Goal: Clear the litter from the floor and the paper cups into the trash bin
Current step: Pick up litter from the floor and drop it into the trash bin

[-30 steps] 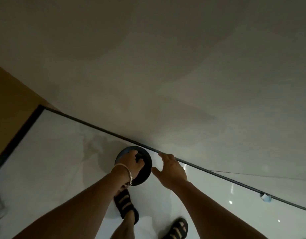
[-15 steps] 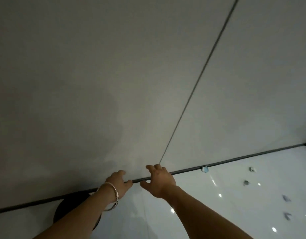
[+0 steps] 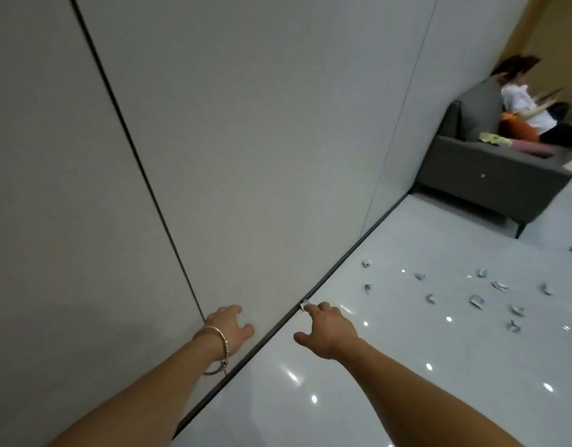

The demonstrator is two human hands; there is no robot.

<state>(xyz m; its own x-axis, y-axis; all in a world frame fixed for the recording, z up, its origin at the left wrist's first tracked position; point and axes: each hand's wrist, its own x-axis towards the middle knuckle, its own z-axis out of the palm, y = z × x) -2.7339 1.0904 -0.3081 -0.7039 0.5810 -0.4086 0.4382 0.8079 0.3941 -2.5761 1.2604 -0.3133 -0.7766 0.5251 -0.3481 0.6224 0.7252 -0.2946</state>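
Note:
Several small crumpled paper scraps (image 3: pixel 476 300) lie scattered on the glossy white floor at the right. One more scrap (image 3: pixel 304 303) lies against the dark skirting line, just beyond the fingertips of my right hand (image 3: pixel 326 329), which reaches toward it with fingers spread and holds nothing. My left hand (image 3: pixel 230 327), with a bracelet on the wrist, hangs in front of the wall with loose fingers and is empty. The trash bin is out of view.
A grey panelled wall (image 3: pixel 246 156) fills the left and centre. A dark grey sofa (image 3: pixel 491 179) stands at the far right against the wall, with a person (image 3: pixel 520 101) sitting on it.
The view has swung right, away from the black bin, which has left the frame. Both hands came away from the bin and moved along the wall; the scattered scraps and the sofa are now in sight.

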